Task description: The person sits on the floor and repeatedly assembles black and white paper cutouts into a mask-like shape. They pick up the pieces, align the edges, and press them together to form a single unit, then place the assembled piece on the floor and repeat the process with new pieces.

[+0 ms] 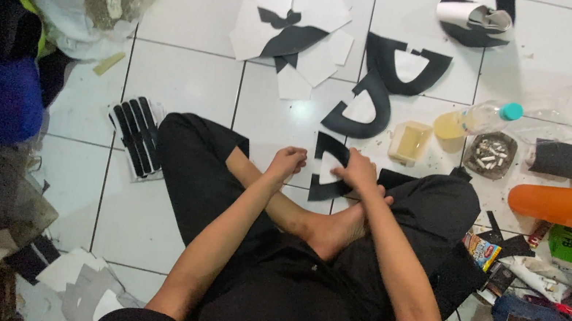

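Seated cross-legged on the white tiled floor (186, 81), with both hands brought together over a curved black cut piece (325, 169) lying just in front of the crossed shins. Right hand (358, 171) laid flat on a small white paper piece (329, 176) stuck inside that black curve, fingers pressed together and bearing down on it. Left hand (288, 162) loosely curled beside the black piece, fingertips near its edge — whether actually touching it, cannot tell.

Risk as judged from here: could shift the white paper off line under the pressing palm, since the left hand seemed to offer little hold on the black piece; could also smear adhesive if the small yellowish tray (410, 141) just beyond held glue — contents hard to make out. Could knock the plastic bottle (475, 121) lying close to the tray with a careless reach.

More black curved pieces (384, 85) and white paper shapes (296, 26) spread further out. Right thumb hidden under the hand; the black piece's lower end covered by the wrist; an orange cylinder (567, 207) cut off at the right edge
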